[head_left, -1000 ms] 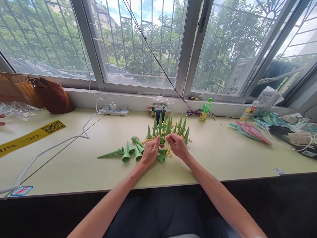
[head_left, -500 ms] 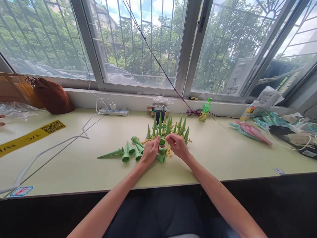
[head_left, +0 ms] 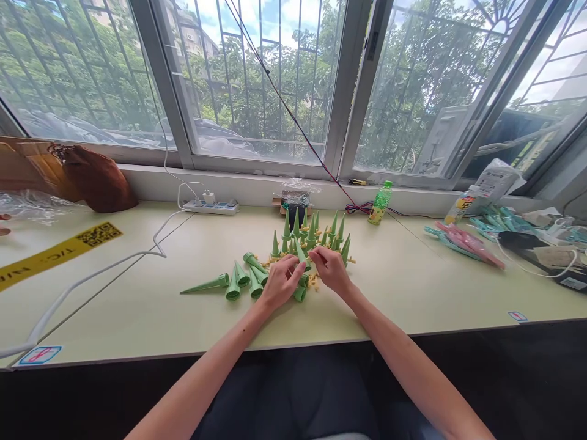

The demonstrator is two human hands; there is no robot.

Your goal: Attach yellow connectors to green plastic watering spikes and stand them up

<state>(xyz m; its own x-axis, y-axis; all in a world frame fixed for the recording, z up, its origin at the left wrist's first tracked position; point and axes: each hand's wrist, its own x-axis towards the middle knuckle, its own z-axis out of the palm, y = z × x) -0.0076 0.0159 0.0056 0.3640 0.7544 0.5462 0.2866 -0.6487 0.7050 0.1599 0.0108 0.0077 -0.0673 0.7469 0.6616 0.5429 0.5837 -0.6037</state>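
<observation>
My left hand (head_left: 282, 278) is closed around a green plastic watering spike (head_left: 299, 253), its point tilted up and away. Close beside it, my right hand (head_left: 331, 267) pinches at the spike's wide end; what sits between those fingertips is too small to make out. Beyond both hands, several green spikes with yellow valves (head_left: 342, 226) stand points up in a cluster. Loose spikes (head_left: 233, 286) without visible valves lie to the left and partly under my left hand. Small yellow valves (head_left: 313, 281) lie in a little heap between my wrists.
A power strip (head_left: 211, 206) with a white cable stands by the window sill. Behind the cluster is a small box with clear wrap (head_left: 293, 198). A green bottle (head_left: 380, 203) and packaged items (head_left: 472, 244) are on the right. Another person's fingers (head_left: 4, 224) show at the left edge.
The spike in my left hand has turned: its open end faced me before, and now its point shows upward. My right hand has shifted slightly, still pinched beside it.
</observation>
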